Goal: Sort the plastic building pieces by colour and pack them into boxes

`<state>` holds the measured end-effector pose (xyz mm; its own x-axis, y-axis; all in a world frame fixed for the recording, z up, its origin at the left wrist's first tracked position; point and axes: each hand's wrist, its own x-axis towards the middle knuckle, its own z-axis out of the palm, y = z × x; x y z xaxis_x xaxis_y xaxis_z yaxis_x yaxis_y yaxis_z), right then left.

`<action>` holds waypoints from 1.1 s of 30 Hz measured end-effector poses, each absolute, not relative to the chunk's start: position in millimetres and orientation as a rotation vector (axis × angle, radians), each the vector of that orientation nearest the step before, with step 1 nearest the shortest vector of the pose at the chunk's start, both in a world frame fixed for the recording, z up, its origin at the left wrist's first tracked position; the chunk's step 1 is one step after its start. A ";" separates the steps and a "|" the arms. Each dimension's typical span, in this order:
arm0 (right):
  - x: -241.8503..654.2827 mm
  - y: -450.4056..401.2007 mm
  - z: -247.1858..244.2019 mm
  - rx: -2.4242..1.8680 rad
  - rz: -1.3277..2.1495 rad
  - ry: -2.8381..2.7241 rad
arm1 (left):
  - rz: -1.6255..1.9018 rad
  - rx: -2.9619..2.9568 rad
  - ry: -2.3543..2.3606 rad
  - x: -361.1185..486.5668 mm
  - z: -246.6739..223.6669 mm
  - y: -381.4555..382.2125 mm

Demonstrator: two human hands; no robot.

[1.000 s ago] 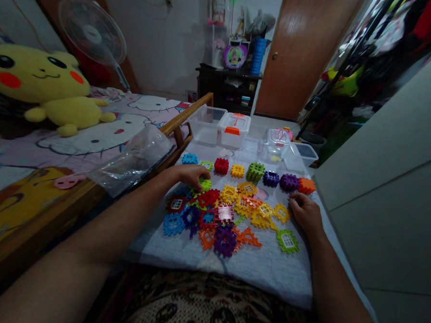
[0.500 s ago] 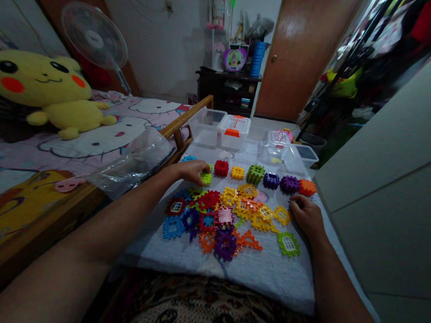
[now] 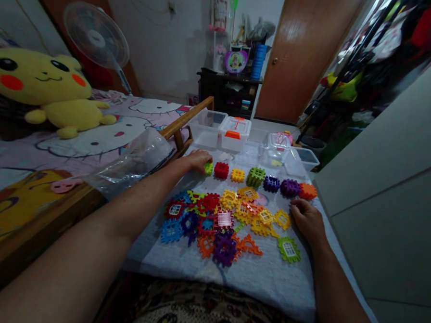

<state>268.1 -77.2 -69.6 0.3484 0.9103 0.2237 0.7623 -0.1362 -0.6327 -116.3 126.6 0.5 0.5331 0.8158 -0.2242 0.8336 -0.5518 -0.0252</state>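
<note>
Near mid-frame on the worktop (image 3: 267,280), lime-green stack (image 3: 209,169) lay at the left hand's (image 3: 200,160) fingertips, seemingly pinched, just left of the red stack (image 3: 221,170); right hand (image 3: 308,222) sat farther off, loosely curled, closure unclear.

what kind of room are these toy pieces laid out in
Probably a bedroom in a home: a bed with a cartoon-print sheet stands at the left, a big yellow plush toy sits on it, and clothes hang at the right.
</note>
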 end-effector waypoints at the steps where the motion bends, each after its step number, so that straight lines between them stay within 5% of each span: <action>1: 267.9 -77.1 -69.4 -1.940 0.281 -1.452 | -0.341 2.663 1.451 -115.2 -0.9 126.4; 22: 267.3 -77.0 -69.1 -1.936 0.275 -1.459 | -0.424 2.618 1.490 -104.5 -9.7 130.4; 33: 254.2 -80.2 -62.5 -1.901 0.297 -1.440 | 0.270 2.690 1.323 -141.1 4.5 69.7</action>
